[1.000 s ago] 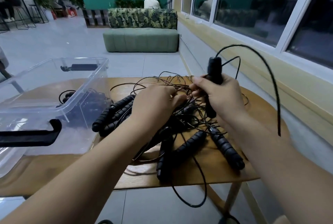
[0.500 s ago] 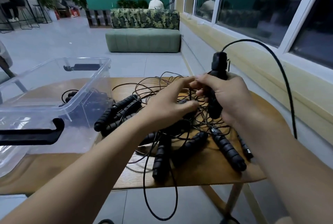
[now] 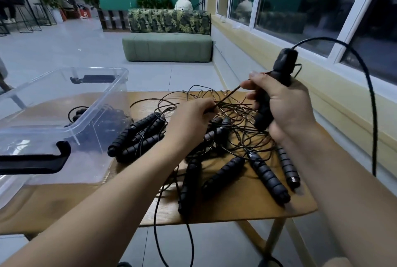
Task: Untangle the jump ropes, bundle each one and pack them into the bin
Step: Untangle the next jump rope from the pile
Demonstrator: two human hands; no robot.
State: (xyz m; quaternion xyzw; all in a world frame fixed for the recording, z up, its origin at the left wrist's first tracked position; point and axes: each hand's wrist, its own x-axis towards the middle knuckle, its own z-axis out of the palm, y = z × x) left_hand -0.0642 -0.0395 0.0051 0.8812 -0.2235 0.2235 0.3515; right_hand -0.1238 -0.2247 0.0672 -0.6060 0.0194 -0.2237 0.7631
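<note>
Evidently one handle is gripped upright in the curled right hand, raised above the wooden surface, so that its cord can be followed — a thin strand is pinched by the left hand and stretched taut toward the right. The other jump ropes are heaped in a tangle at mid-frame, with the clear bin set just beside them at the left — close for packing.

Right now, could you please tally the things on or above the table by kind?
Handle gripped in the right hand: 1
Handles lying on the table: 8 that I can separate
Clear bin: 1
Total: 10
</note>
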